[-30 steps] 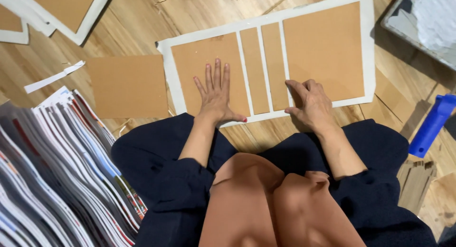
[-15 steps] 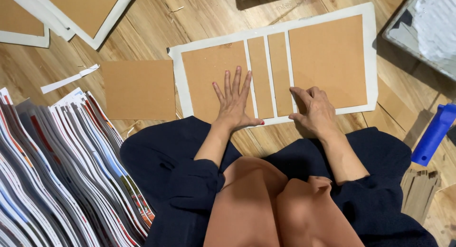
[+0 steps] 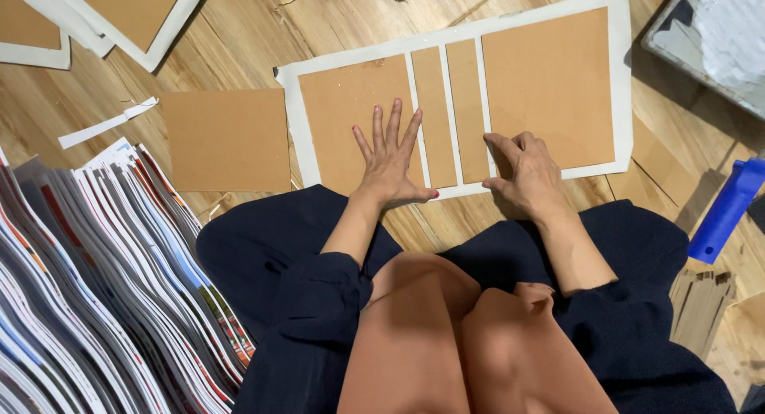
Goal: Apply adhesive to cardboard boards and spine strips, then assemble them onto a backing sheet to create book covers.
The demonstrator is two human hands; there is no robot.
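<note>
Left hand (image 3: 392,160) lies open, fingers spread, flat on the left brown board (image 3: 351,111). Right hand (image 3: 524,167), fingers curled, presses the white sheet (image 3: 621,79) beside the narrow strips (image 3: 466,103).

Loose brown board (image 3: 227,140) left of centre, flat on wood floor (image 3: 239,39); white paper strip (image 3: 107,124) just left of it; framed boards (image 3: 119,11) upper left; fanned stack of printed sheets (image 3: 103,286) lower left; blue tool (image 3: 727,209) at right edge; grey tray (image 3: 709,39) upper right; cardboard scraps (image 3: 701,306) lower right.
</note>
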